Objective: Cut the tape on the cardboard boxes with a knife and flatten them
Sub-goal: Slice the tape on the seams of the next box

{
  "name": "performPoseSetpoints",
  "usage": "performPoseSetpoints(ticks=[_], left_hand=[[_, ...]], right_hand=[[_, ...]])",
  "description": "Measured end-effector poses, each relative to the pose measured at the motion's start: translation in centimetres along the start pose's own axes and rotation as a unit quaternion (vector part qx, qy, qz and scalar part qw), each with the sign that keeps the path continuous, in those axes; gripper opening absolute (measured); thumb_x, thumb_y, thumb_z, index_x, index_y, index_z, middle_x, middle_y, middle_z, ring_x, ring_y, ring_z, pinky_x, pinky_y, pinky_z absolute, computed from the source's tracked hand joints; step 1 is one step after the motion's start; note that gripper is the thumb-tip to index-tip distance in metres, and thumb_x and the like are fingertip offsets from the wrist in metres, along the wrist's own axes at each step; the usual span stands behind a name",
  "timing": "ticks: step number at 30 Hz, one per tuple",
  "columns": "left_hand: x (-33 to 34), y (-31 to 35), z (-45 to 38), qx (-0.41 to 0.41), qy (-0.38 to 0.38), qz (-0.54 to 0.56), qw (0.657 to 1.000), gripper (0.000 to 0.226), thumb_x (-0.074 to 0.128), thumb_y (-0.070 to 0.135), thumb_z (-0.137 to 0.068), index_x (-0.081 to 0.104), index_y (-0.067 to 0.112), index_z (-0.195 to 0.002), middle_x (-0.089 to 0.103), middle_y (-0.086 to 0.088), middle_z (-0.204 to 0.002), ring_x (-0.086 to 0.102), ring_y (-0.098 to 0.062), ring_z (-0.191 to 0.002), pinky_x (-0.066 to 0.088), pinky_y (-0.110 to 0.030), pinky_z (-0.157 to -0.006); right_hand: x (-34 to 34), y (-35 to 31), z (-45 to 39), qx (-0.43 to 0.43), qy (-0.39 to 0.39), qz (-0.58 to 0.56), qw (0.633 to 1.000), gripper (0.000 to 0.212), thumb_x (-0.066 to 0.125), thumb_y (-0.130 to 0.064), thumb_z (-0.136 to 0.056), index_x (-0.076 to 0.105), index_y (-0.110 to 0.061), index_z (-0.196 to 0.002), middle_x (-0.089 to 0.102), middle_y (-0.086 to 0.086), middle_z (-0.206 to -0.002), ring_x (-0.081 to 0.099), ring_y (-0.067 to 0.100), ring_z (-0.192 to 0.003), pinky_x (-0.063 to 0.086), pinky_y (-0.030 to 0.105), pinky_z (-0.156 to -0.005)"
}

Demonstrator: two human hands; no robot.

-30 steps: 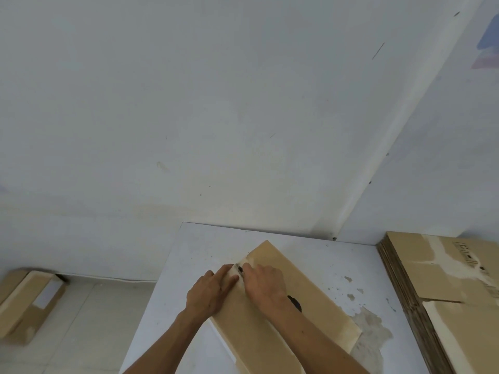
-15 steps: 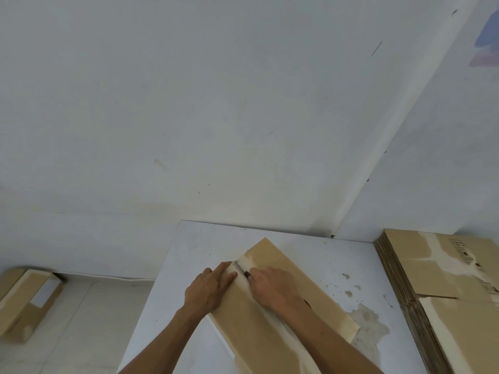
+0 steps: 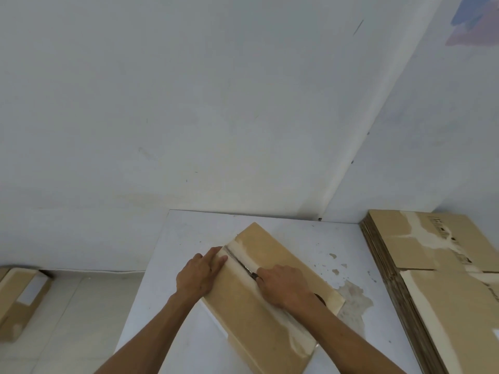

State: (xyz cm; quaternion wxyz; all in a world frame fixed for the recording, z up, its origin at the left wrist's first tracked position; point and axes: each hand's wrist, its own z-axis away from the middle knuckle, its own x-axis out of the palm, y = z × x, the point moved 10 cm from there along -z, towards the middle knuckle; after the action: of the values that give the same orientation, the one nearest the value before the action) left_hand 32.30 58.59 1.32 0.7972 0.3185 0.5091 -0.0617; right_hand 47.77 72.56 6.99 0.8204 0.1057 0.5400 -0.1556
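Observation:
A brown cardboard box [image 3: 270, 249] lies on the white table [image 3: 189, 230], its taped centre seam [image 3: 237, 256] running from far left to near right. My left hand [image 3: 201, 271] presses flat on the box's left flap beside the seam. My right hand [image 3: 286, 286] grips a knife [image 3: 252, 273], whose blade sits in the seam about midway along the box. Behind the blade the seam shows a dark slit. The knife handle is mostly hidden in my fist.
A thick stack of flattened cardboard boxes [image 3: 437, 279] fills the table's right side. Another cardboard box [image 3: 19, 300] lies on the tiled floor at the far left. White walls meet in a corner behind the table. The tabletop has chipped patches [image 3: 353, 295] next to the box.
My right hand has drawn the knife along the seam toward me, from the box's far end to about its middle. My left hand has stayed pressed on the left flap.

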Motion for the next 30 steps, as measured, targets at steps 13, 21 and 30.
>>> performPoseSetpoints(ticks=[13, 21, 30], left_hand=[[1.2, 8.7, 5.2, 0.287, 0.15, -0.125, 0.938, 0.046, 0.036, 0.028, -0.101, 0.059, 0.01, -0.137, 0.061, -0.016, -0.137, 0.062, -0.035, -0.125, 0.051, -0.05, -0.104], [4.2, 9.3, 7.8, 0.304, 0.073, -0.134, 0.94, 0.056, 0.022, 0.06, -0.107, 0.035, 0.037, -0.156, 0.034, 0.01, -0.162, 0.027, -0.013, -0.152, 0.013, -0.043, -0.127], [4.5, 11.2, 8.9, 0.323, 0.108, -0.131, 0.931, 0.055, 0.029, 0.057, -0.105, 0.058, 0.02, -0.134, 0.055, -0.002, -0.143, 0.051, -0.024, -0.135, 0.026, -0.05, -0.123]], right_hand=[[2.5, 3.2, 4.7, 0.033, -0.041, -0.008, 0.999, 0.042, 0.023, -0.042, -0.111, 0.056, -0.018, -0.122, 0.065, 0.01, -0.109, 0.054, 0.027, -0.084, 0.043, 0.037, -0.074], [3.7, 4.8, 7.1, 0.044, -0.085, -0.01, 0.995, 0.046, 0.021, -0.042, -0.111, 0.059, -0.019, -0.121, 0.059, 0.007, -0.099, 0.054, 0.025, -0.083, 0.045, 0.035, -0.075], [5.7, 7.0, 10.8, 0.063, -0.121, -0.021, 0.99, 0.043, 0.024, -0.041, -0.111, 0.057, -0.02, -0.13, 0.063, 0.01, -0.121, 0.063, 0.032, -0.108, 0.04, 0.036, -0.081]])
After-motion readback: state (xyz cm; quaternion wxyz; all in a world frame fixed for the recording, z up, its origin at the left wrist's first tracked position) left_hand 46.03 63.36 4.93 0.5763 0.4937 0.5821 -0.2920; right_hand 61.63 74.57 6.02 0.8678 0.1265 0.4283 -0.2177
